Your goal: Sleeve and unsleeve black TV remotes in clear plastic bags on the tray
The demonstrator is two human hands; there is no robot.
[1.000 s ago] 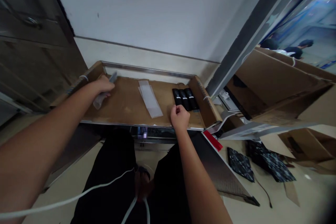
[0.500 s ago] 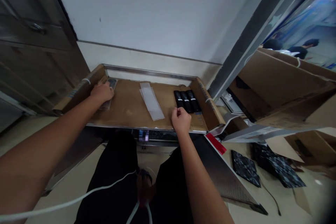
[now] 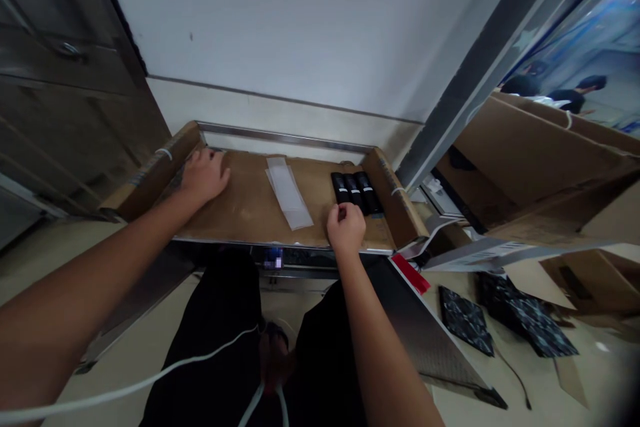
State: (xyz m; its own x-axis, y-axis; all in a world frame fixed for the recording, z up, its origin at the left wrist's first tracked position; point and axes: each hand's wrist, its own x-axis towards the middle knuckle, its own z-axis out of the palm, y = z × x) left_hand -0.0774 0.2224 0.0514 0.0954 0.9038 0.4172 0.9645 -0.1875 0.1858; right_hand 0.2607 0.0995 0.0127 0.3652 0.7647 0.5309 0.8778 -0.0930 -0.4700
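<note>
My left hand [image 3: 204, 177] lies over the left end of the cardboard-lined tray [image 3: 245, 210], fingers stretched forward and thumb apart. Beneath it, a transparent plastic piece is mostly covered, and I cannot tell what it is. My right hand [image 3: 347, 227] is curled into a loose fist with nothing visible in it, at the tray's front right. Just beyond that fist, three black oblong items [image 3: 369, 195] with small white labels lie side by side. Between my hands rest overlapping translucent white plastic strips [image 3: 291, 197], apart from both.
Raised cardboard sides bound the tray, the right side [image 3: 393, 197] close to the black items. A large cardboard box [image 3: 545, 153] stands at right. Dark patterned pieces [image 3: 465, 320] lie lower right. A white cable [image 3: 165, 370] crosses near my legs. People are visible in the background.
My left hand has shifted slightly right and away from me, its fingers now more extended over the plastic piece. The right fist, black items and strips have stayed in place.
</note>
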